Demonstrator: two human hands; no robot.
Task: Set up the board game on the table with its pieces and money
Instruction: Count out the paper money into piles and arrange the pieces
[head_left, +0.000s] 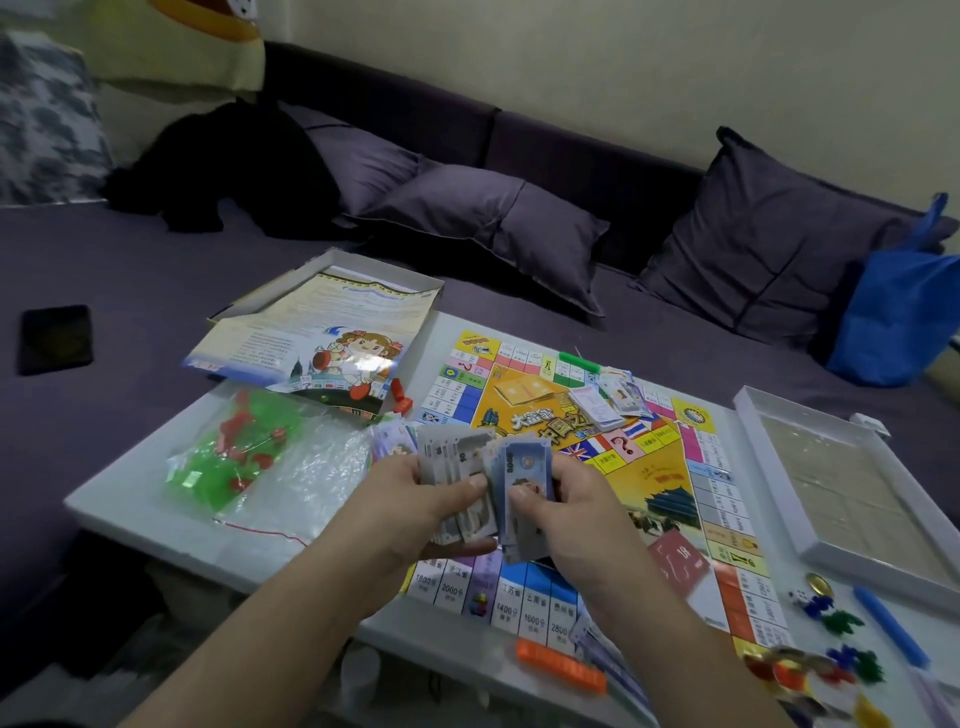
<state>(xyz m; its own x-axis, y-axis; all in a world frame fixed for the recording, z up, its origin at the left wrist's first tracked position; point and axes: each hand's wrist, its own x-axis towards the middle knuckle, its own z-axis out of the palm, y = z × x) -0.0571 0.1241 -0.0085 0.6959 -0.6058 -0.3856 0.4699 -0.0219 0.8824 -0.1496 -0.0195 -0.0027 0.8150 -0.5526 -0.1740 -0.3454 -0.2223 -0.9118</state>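
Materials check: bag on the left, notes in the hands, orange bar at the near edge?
Bag: thin clear plastic film, probably; it is crinkled and glossy, and green and red pieces show through.
Notes: printed paper, seemingly; thin, fanned, flexing between left hand and right hand.
Orange bar: looks like moulded plastic, solid colour; too blurred for finish.

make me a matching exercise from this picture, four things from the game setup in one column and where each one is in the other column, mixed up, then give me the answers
Things:
1. play money
2. plastic bag of green and red pieces
3. orange bar
4. stack of cards

Places:
A. on the middle of the game board
B. on the table left of the board
C. at the table's near edge, below the board
D. held in the left hand and right hand

Pairs: 1-D, 2-B, 3-C, 4-A
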